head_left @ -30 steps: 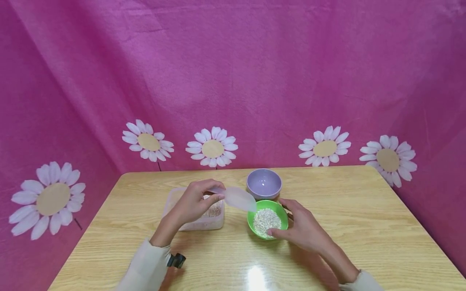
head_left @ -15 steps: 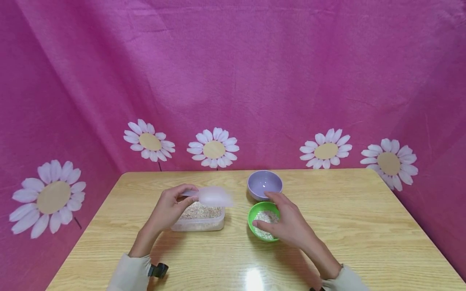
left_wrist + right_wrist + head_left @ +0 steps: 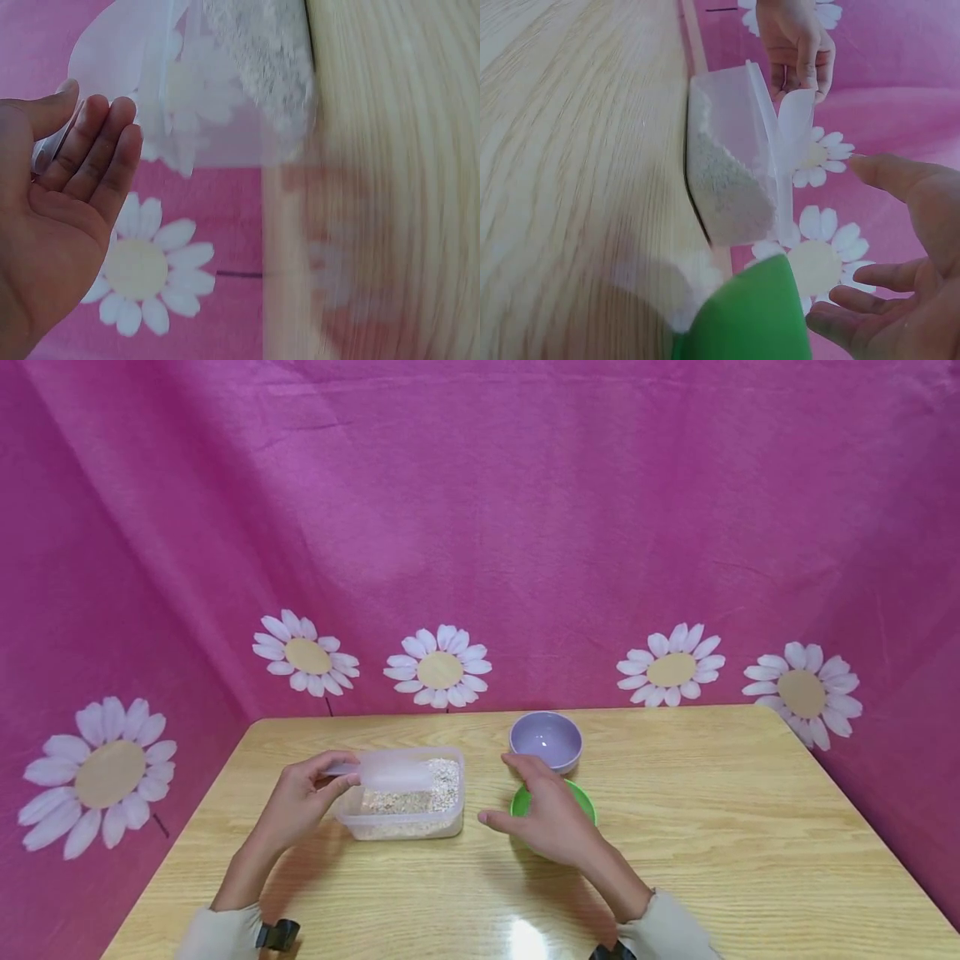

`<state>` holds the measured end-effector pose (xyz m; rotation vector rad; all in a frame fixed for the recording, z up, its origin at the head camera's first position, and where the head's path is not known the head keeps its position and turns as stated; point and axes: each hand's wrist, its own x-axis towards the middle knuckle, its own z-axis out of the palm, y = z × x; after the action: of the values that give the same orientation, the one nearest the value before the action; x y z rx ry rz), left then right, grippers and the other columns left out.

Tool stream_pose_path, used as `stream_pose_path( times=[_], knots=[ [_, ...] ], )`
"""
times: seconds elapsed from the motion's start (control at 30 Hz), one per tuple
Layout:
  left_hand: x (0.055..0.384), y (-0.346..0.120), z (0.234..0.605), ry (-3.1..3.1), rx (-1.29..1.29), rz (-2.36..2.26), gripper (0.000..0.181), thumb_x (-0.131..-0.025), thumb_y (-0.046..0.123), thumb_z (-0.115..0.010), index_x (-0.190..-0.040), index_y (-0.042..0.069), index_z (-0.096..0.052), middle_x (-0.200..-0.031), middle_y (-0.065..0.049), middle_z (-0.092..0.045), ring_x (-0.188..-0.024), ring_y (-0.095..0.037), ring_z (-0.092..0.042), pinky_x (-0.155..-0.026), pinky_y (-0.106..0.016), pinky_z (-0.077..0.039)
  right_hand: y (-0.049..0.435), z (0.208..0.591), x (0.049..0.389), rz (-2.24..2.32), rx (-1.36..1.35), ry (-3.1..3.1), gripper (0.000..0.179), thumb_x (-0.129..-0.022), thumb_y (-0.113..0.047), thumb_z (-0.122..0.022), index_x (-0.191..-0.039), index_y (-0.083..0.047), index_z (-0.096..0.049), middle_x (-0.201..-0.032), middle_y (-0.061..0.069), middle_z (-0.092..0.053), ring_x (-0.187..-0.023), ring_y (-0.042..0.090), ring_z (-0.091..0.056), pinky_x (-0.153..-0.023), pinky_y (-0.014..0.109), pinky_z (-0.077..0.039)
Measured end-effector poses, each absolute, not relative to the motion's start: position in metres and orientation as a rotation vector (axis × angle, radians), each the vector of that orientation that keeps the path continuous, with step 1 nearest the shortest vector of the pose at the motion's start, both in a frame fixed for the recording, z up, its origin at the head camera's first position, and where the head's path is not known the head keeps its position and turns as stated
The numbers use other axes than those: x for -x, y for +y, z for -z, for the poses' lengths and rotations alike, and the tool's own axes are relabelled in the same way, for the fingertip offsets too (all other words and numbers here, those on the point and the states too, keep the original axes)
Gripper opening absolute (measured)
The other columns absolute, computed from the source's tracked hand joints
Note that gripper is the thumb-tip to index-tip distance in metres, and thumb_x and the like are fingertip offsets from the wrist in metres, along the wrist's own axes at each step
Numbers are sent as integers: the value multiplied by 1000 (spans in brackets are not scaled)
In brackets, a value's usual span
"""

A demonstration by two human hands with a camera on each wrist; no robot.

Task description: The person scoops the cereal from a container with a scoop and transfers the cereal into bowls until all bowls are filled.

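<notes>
My left hand (image 3: 333, 779) pinches the handle of a translucent plastic scoop (image 3: 392, 772) and holds it level over a clear tub of oats (image 3: 408, 810). In the left wrist view my fingers (image 3: 101, 142) curl at the handle, with the scoop (image 3: 124, 45) and the tub (image 3: 255, 67) beyond. My right hand (image 3: 517, 795) hovers with relaxed, spread fingers over a green bowl (image 3: 581, 802), hiding most of it and holding nothing. The right wrist view shows that bowl (image 3: 742, 319) beside the tub (image 3: 731, 180). An empty lilac bowl (image 3: 545, 741) stands just behind.
Everything sits on a pale wooden table (image 3: 712, 827) backed by a pink cloth (image 3: 525, 527) printed with daisies, which also closes in the left and right sides. The table's right half and front strip hold nothing else.
My left hand carried the scoop leftward from above the green bowl to above the oat tub. My right hand left the green bowl's rim and slid left over it.
</notes>
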<state>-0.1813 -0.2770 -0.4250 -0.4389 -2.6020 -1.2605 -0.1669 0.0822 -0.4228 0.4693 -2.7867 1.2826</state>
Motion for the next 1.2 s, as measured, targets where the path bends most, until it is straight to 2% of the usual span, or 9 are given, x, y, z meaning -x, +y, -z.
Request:
stream_pose_path(
  times=[0.2,0.4,0.57,0.8,1.03,1.2],
  knots=[
    [175,-299,423,-2563,385,1247,22,-99,3,-74,-121,0,-74,-112,-19,-78,-94,8,-67,-79,-10,-55,68,426,171,-1373,-518,-2770,85,-86,-36,-90,-155,-4,-53,-153,14,-59,-122,37,-65,-105,52,-55],
    [173,-308,424,-2558,395,1259,22,-100,2,-73,-121,-1,-73,-111,-20,-78,-95,10,-67,-80,-9,-55,58,432,173,-1448,-532,-2764,85,-86,-33,-91,-155,-2,-52,-156,20,-56,-130,43,-64,-109,55,-54],
    [176,-309,424,-2570,423,1214,20,-99,2,-75,-119,0,-74,-109,-17,-79,-95,8,-67,-79,-10,-55,51,435,175,-1458,-561,-2750,85,-86,-30,-90,-155,1,-51,-154,21,-57,-128,43,-65,-107,56,-55],
    [183,-310,420,-2677,504,1060,17,-97,6,-78,-114,4,-76,-102,-7,-82,-92,1,-71,-77,-22,-58,35,442,177,-1482,-623,-2770,89,-88,-33,-88,-157,4,-46,-156,21,-55,-127,43,-66,-108,53,-56],
    [190,-309,410,-2762,625,938,15,-99,8,-76,-113,5,-77,-104,-4,-80,-92,-14,-76,-80,-29,-62,22,449,179,-1457,-632,-2780,90,-91,-33,-86,-159,6,-42,-158,23,-50,-143,39,-54,-122,55,-43],
    [194,-310,406,-2788,683,903,14,-98,5,-76,-112,5,-77,-103,-3,-80,-92,-7,-73,-80,-29,-62,20,451,180,-1432,-591,-2792,92,-91,-33,-85,-160,7,-40,-160,23,-48,-145,40,-52,-124,55,-41]
  ],
)
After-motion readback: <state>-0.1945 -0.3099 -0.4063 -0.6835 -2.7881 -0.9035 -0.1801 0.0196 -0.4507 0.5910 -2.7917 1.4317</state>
